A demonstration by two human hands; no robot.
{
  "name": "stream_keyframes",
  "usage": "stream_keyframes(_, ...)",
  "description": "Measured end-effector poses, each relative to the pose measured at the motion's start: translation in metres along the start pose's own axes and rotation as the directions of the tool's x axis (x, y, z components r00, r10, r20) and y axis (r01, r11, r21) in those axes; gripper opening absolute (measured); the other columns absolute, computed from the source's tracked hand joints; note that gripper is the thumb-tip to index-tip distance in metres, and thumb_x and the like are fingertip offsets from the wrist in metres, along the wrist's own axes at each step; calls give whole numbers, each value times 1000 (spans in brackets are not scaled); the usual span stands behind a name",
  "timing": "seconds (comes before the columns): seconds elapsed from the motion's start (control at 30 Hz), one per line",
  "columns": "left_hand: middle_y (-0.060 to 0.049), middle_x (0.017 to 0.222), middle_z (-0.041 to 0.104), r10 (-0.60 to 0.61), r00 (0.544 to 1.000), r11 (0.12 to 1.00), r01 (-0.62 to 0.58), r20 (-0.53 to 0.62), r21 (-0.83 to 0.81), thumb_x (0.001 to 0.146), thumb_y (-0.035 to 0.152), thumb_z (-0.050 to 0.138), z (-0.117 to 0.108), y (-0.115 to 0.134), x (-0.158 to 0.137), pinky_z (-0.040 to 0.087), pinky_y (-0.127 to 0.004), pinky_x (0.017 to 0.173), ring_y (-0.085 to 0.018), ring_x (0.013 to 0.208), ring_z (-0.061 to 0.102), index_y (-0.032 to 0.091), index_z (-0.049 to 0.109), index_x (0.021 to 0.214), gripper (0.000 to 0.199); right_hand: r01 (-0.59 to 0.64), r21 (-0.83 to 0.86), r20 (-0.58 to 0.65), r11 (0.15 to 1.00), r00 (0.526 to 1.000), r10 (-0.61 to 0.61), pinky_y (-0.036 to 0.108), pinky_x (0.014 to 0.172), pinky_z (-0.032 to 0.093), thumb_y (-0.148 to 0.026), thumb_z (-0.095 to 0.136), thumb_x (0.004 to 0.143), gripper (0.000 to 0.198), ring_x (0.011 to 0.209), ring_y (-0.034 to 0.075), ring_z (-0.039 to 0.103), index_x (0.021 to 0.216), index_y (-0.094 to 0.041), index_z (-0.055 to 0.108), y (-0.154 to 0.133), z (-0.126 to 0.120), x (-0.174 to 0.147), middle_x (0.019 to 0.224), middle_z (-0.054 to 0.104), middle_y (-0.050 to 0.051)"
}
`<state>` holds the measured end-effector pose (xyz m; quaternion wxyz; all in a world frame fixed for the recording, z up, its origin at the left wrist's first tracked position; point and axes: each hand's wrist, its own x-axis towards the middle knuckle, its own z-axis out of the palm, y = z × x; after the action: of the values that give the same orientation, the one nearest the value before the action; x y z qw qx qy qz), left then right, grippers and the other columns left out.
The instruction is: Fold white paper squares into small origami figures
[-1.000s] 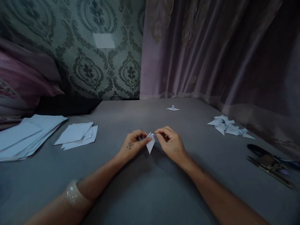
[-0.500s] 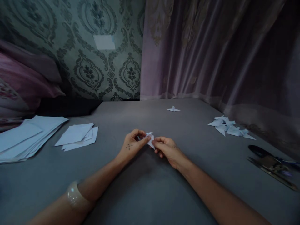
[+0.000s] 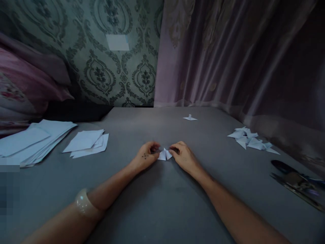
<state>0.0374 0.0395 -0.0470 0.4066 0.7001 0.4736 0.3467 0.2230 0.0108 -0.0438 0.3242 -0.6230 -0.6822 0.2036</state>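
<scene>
A small white folded paper crane (image 3: 165, 155) is held between my two hands, its wings spread to either side and a point rising in the middle. My left hand (image 3: 146, 154) pinches its left wing between thumb and fingers; a bangle (image 3: 85, 202) circles that forearm. On the other side, my right hand (image 3: 185, 155) is closed on the right wing tip. Both hands are low over the grey surface (image 3: 162, 203). A similar paper crane (image 3: 190, 117) stands alone farther back.
Several folded paper cranes (image 3: 250, 139) lie heaped at the right. A phone-like dark object (image 3: 296, 183) and what look like scissors rest near the right edge. On the left are small paper squares (image 3: 86, 144) and a stack of larger sheets (image 3: 48, 139). A curtain (image 3: 218, 54) hangs behind.
My hands have moved apart to opposite sides of the paper crane, and its wings now spread out between them. The view has shifted slightly.
</scene>
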Motion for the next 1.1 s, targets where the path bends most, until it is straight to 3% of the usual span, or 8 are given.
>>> stream_keyframes(0.17, -2, 77, 60, 47, 999, 991, -47, 1, 122, 65, 19, 62, -1, -1, -2, 43, -28, 68, -15, 72, 54, 17, 64, 92, 28, 21, -76, -44, 997, 999, -25, 26, 65, 38, -13, 53, 75, 16, 69, 13, 52, 88, -20, 60, -9, -3, -12, 91, 58, 4)
stream_keyframes(0.27, -1, 75, 59, 59, 998, 988, -62, 25, 143, 66, 20, 61, -1, -1, -2, 41, -25, 61, -13, 65, 51, 17, 64, 93, 27, 23, -89, -22, 996, 999, -25, 27, 64, 36, -23, 59, 76, 7, 69, 14, 52, 83, -22, 59, -19, -1, -21, 86, 59, 3)
stream_keyframes(0.37, 1, 70, 58, 62, 997, 987, -68, 46, 146, 68, 19, 60, 0, -2, -2, 38, -23, 57, -11, 60, 49, 17, 63, 94, 27, 32, -137, -2, 990, 999, -32, 28, 63, 33, -34, 62, 77, 12, 73, 17, 53, 79, -22, 59, -26, 4, -25, 85, 59, 4)
stream_keyframes(0.5, 3, 66, 57, 35, 994, 986, -51, 103, 159, 69, 20, 59, 0, -3, -3, 37, -24, 55, -12, 57, 49, 17, 60, 99, 30, 60, -202, 44, 978, 998, -52, 29, 63, 32, -27, 56, 82, 9, 73, 17, 54, 75, -22, 59, -25, 6, -22, 83, 59, 4)
stream_keyframes(0.7, -7, 95, 59, 177, 984, 947, -161, -33, 279, 65, 28, 70, 0, 1, -5, 41, -35, 80, -23, 90, 52, 18, 64, 99, 36, 170, -171, 112, 971, 982, -152, 27, 72, 38, -23, 50, 87, 12, 81, 16, 56, 86, -22, 62, -15, 1, -9, 89, 59, 3)
stream_keyframes(0.8, -5, 94, 64, 208, 978, 948, -194, -32, 251, 67, 27, 69, 0, 2, -5, 39, -37, 84, -23, 91, 52, 20, 65, 95, 29, 216, -144, 125, 966, 972, -199, 27, 75, 40, -22, 48, 88, 15, 83, 16, 57, 91, -22, 63, -13, 1, -4, 93, 61, 4)
stream_keyframes(0.93, -2, 77, 66, 144, 990, 955, -142, 11, 261, 74, 24, 62, 0, 1, -2, 40, -29, 72, -19, 79, 55, 20, 68, 84, 13, 197, -99, 125, 975, 975, -184, 28, 76, 41, -20, 51, 86, 14, 85, 16, 59, 93, -22, 62, -12, 5, -2, 91, 64, 3)
stream_keyframes(1.1, 0, 69, 65, 103, 994, 949, -106, 25, 296, 76, 22, 57, 0, 0, 1, 37, -22, 61, -13, 65, 56, 18, 68, 81, 12, 126, -61, 0, 990, 992, -126, 26, 67, 42, -19, 53, 81, 10, 71, 14, 58, 89, -20, 59, -13, 9, -5, 83, 63, 2)
